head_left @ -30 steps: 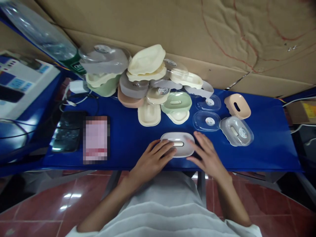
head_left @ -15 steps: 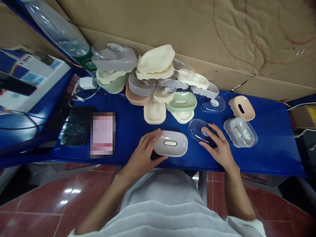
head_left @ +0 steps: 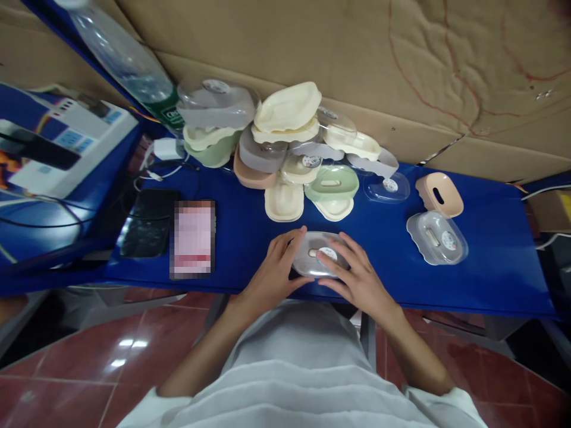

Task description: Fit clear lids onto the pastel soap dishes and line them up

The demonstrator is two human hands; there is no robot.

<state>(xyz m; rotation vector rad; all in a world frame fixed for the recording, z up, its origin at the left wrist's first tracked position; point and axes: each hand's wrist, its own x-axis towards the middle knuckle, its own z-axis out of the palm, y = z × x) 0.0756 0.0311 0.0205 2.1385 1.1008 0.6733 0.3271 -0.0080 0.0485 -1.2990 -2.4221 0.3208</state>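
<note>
A pale grey oval dish (head_left: 304,264) lies near the table's front edge, with a small cream insert in its middle. Over it sits a clear lid (head_left: 334,242) with a round white sticker; whether it is fully seated cannot be told. My left hand (head_left: 279,267) grips the left end of the dish between thumb and fingers. From the right, my right hand (head_left: 357,273) holds the clear lid, fingertips on its top and thumb at the front side.
Behind the hands is a pile of cream, green, grey and peach dishes (head_left: 285,202). A peach dish (head_left: 450,193) and a lidded dish (head_left: 422,238) stand at right. Left are a phone (head_left: 194,238), a black object (head_left: 145,223), a charger (head_left: 168,148) and a bottle (head_left: 129,65).
My right hand has moved left with the clear lid, from beside the grey dish to over it. My left hand stays at the dish. The view has shifted slightly.
</note>
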